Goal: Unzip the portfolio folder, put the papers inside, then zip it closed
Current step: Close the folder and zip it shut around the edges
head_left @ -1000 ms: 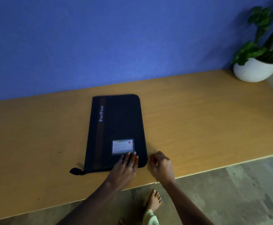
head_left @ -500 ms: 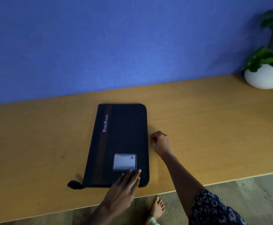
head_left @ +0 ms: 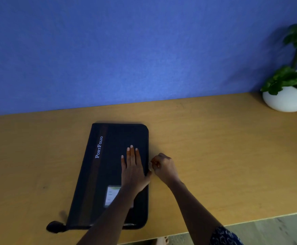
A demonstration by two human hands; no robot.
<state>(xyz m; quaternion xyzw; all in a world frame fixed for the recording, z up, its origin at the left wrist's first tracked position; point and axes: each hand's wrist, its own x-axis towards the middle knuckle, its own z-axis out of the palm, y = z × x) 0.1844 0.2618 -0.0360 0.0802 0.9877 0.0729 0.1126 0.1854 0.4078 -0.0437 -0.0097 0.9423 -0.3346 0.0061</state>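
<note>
A black zippered portfolio folder with white "PortFolio" lettering lies flat and closed on the wooden table. A small label window shows on its cover, partly hidden by my left forearm. My left hand rests flat on the cover with fingers spread. My right hand sits at the folder's right edge, about halfway along, fingers pinched together at the zipper line; the pull itself is too small to make out. No papers are in view.
A white pot with a green plant stands at the table's far right corner. A blue wall backs the table. A black tab sticks out at the folder's near left corner. The table's front edge runs close to me.
My right hand has travelled along the folder's right edge, from the near corner up to its middle. My left hand slid from the near edge up onto the middle of the cover.
</note>
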